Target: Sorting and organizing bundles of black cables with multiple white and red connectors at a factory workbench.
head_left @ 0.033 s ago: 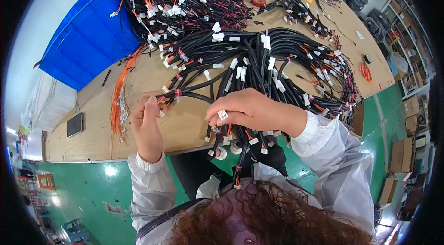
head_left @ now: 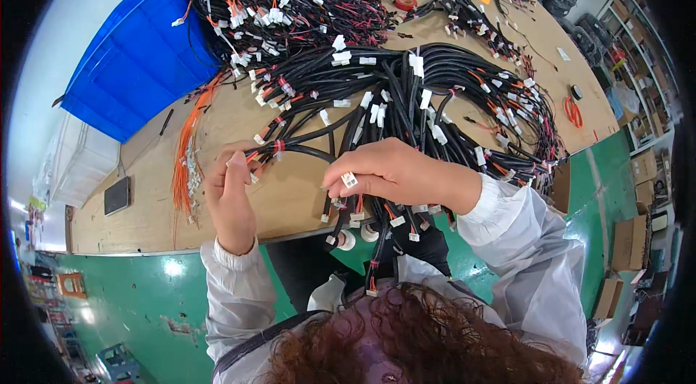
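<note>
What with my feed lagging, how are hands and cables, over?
Left hand: holding wires. Right hand: holding white connector. Cables: piled close around right hand.

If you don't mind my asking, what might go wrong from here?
The white connector in the right hand might snag among the crowded black cables. Some cables hang past the near edge of the table and could pull others down. The orange wires, close to the left hand, might get brushed and tangled.
</note>
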A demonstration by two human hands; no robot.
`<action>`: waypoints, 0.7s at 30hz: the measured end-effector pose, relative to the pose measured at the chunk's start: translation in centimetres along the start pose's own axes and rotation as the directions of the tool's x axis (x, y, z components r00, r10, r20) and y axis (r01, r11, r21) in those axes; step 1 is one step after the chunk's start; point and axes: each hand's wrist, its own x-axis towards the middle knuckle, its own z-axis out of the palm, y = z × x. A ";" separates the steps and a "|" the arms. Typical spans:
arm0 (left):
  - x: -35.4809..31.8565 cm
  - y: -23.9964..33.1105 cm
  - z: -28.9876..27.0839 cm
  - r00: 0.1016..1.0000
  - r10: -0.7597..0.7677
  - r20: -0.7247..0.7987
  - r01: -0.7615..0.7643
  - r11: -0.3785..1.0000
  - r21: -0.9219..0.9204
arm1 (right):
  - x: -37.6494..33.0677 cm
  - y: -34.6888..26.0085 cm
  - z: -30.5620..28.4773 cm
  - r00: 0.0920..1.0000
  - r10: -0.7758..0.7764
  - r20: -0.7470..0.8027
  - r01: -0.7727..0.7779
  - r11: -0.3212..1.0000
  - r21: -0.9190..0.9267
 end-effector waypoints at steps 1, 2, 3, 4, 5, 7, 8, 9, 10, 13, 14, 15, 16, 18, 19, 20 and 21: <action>-0.2 0.1 0.5 1.000 -0.002 0.003 0.002 1.000 -0.003 | -0.3 0.2 -0.3 0.999 -0.015 0.044 0.017 0.999 -0.047; -0.7 0.6 1.1 0.986 0.149 0.079 -0.152 0.987 0.045 | -0.4 0.2 -0.6 0.995 -0.032 0.091 0.040 0.995 -0.094; -1.1 1.0 1.1 0.944 0.293 0.153 -0.308 0.947 0.087 | -0.1 -0.9 -1.6 0.943 0.091 0.320 -0.017 0.974 -0.226; -0.9 1.0 -0.2 0.792 0.415 0.448 -0.507 0.855 0.105 | -0.1 -2.1 -2.7 0.827 0.234 0.511 -0.037 0.930 -0.366; -1.5 1.3 0.1 0.698 0.392 0.599 -0.570 0.810 0.134 | -1.7 -0.7 -3.5 0.807 0.175 0.564 0.033 0.940 -0.339; -3.7 1.7 1.1 0.599 0.330 0.730 -0.676 0.697 0.240 | -0.6 -2.8 -5.7 0.779 0.343 0.524 -0.158 0.917 -0.366; -4.7 1.8 1.5 0.597 0.322 0.735 -0.717 0.625 0.309 | 0.8 -3.2 -5.8 0.865 0.305 0.398 -0.155 0.918 -0.365; -5.4 1.5 1.8 0.586 0.343 0.734 -0.738 0.600 0.309 | 2.2 -3.6 -5.0 0.955 0.240 0.172 -0.173 0.927 -0.333; -5.9 1.1 2.2 0.572 0.359 0.737 -0.757 0.577 0.307 | 4.1 -2.2 -3.7 0.999 0.014 0.039 0.002 0.925 -0.381; -6.0 1.8 3.7 0.506 0.363 0.782 -0.780 0.580 0.235 | 7.8 4.6 0.0 0.964 -0.258 0.067 0.258 0.844 -0.470; -5.7 2.6 3.5 0.506 0.317 0.802 -0.745 0.630 0.221 | 8.1 5.0 0.8 0.975 -0.029 0.220 0.156 0.794 -0.588; -4.7 2.5 2.7 0.519 0.379 0.766 -0.686 0.720 0.109 | 8.2 5.3 1.5 0.920 0.217 0.326 0.085 0.700 -0.709; -4.8 1.4 1.2 0.681 0.405 0.610 -0.615 0.769 0.176 | 7.8 5.5 1.7 0.907 0.259 0.333 0.043 0.727 -0.685; -3.9 0.4 -0.9 0.899 0.328 0.291 -0.433 0.768 0.471 | 7.2 4.7 1.5 0.911 0.241 0.336 0.067 0.716 -0.695; -2.6 0.3 -1.5 0.954 0.267 0.134 -0.285 0.679 0.676 | 7.0 4.6 1.4 0.916 0.235 0.324 0.070 0.702 -0.709; -2.1 -0.8 -2.6 0.955 0.266 0.128 -0.280 0.677 0.681 | 6.9 4.5 1.7 0.890 0.322 0.323 0.022 0.678 -0.735; -1.5 -3.0 -3.9 0.921 0.327 0.210 -0.357 0.500 0.789 | 7.1 4.3 1.9 0.889 0.317 0.330 0.033 0.676 -0.737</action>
